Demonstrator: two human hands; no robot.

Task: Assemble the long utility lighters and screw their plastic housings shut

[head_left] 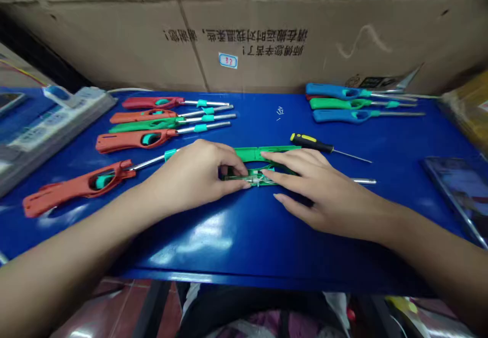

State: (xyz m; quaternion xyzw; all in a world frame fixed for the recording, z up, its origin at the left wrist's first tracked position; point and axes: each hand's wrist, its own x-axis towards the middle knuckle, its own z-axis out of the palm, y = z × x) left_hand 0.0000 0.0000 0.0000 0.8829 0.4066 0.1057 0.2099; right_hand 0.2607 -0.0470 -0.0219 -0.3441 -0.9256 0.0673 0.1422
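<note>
A green gas lighter lies opened on the blue table in front of me. One green casing half (pixel 248 154) is on the far side. Nearer to me, the other half, the lighter body (pixel 256 178), shows its small inner parts, and its metal tube (pixel 364 181) sticks out to the right from under my right hand. Thumb and fingers of my left hand (pixel 202 167) pinch the left end of the lighter body. My right hand (pixel 324 190) lies over both green pieces with fingers stretched and apart, fingertips touching them. Its palm hides much of the lighter.
Several red, orange and green lighters (pixel 137 141) lie at left; blue and green ones (pixel 339 116) lie at back right. A black-and-yellow screwdriver (pixel 314 143) is behind my right hand. Tiny white pieces (pixel 280 111), a power strip (pixel 57 124), a phone (pixel 453 190) and a cardboard box (pixel 244 18) surround the work.
</note>
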